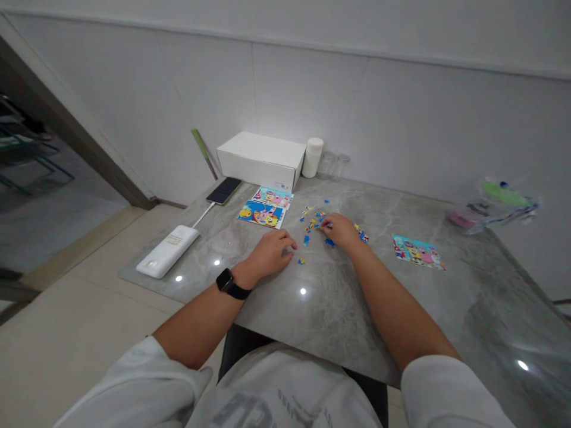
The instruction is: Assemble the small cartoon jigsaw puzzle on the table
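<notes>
Small jigsaw puzzle pieces (pixel 311 223), mostly blue and yellow, lie scattered in a loose heap on the grey marbled table. My right hand (pixel 341 230) reaches into the heap from the right, its fingertips pinched together on a puzzle piece that they partly hide. My left hand (pixel 273 252), with a black watch (pixel 225 280) on the wrist, rests on the table with curved fingers apart and nothing in them. Close to its fingertips lies a single yellow-and-blue piece (pixel 301 260). Two colourful cartoon picture cards (pixel 262 214) lie beyond the left hand.
Another cartoon card (pixel 418 252) lies to the right. A white power bank (pixel 168 251) is cabled to a phone (pixel 223 191) at left. Along the wall stand a white box (pixel 261 159), a white bottle (pixel 313 157) and clear glasses (pixel 334 166). A plastic bag (pixel 493 205) sits far right.
</notes>
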Available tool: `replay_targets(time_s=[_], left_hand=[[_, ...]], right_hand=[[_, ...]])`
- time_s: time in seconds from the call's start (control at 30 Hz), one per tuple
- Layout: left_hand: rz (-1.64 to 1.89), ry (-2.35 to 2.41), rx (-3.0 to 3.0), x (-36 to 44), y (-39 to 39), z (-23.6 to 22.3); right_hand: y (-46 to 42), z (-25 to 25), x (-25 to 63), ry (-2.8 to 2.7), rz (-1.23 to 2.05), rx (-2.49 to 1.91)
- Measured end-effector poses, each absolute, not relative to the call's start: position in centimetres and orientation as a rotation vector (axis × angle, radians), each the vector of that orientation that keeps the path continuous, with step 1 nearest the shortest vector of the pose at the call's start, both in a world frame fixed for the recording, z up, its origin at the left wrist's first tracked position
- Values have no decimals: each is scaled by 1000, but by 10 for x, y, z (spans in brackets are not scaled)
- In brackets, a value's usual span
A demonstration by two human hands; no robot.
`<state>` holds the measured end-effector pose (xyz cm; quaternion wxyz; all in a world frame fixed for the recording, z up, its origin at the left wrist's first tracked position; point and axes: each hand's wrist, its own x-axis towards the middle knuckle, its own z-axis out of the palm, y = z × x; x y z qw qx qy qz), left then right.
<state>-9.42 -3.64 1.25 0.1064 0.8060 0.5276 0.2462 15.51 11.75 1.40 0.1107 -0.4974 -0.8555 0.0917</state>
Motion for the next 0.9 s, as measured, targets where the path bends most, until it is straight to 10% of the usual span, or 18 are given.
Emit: replay_targets(time_s=[0.37,0.9], left_hand=[[467,1222,2565,-89,-47,27],[341,1283,2615,-83,-59,30]], right_hand=[[82,37,150,-2404,1092,-987],[61,26,128,-2660,914,-1143]])
